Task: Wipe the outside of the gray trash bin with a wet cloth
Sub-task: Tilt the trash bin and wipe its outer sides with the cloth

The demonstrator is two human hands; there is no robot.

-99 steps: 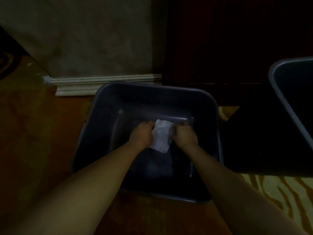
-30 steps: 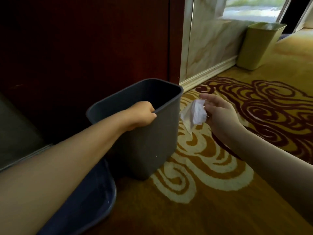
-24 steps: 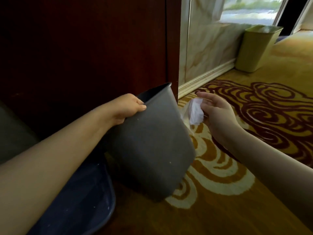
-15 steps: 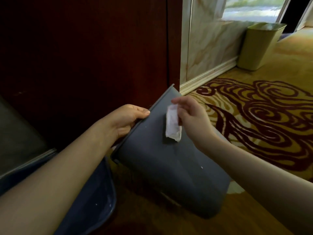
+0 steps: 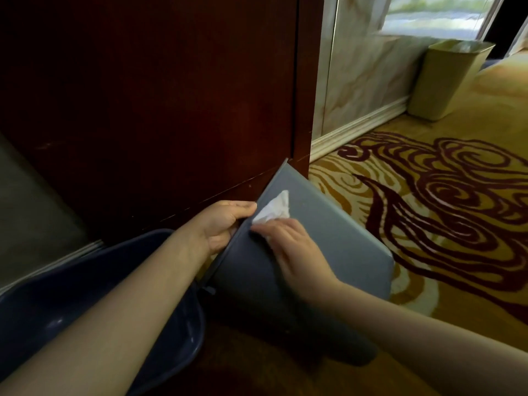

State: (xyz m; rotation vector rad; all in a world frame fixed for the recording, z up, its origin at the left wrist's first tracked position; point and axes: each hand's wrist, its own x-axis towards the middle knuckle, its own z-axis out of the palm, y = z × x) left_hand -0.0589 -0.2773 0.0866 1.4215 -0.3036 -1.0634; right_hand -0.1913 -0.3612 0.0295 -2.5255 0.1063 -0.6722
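Observation:
The gray trash bin (image 5: 337,241) lies tipped toward me on the carpet, its mouth facing left and one flat side turned up. My left hand (image 5: 221,224) grips the bin's rim, fingers curled over the edge. A crumpled white wet cloth (image 5: 274,208) lies on the upturned side near the rim. My right hand (image 5: 294,247) presses on the cloth's lower end with its fingers laid over it; part of the cloth is hidden under them.
A dark blue wash basin (image 5: 120,295) sits on the floor at lower left, under my left forearm. A dark wooden panel (image 5: 171,95) stands just behind the bin. A yellow-green bin (image 5: 448,81) stands by the marble wall at far right. Patterned carpet (image 5: 443,195) spreads to the right.
The cloth went from the basin to the bin. My left hand tipped the bin over by its rim, and my right hand brought the cloth onto the upturned side and slid it toward the rim.

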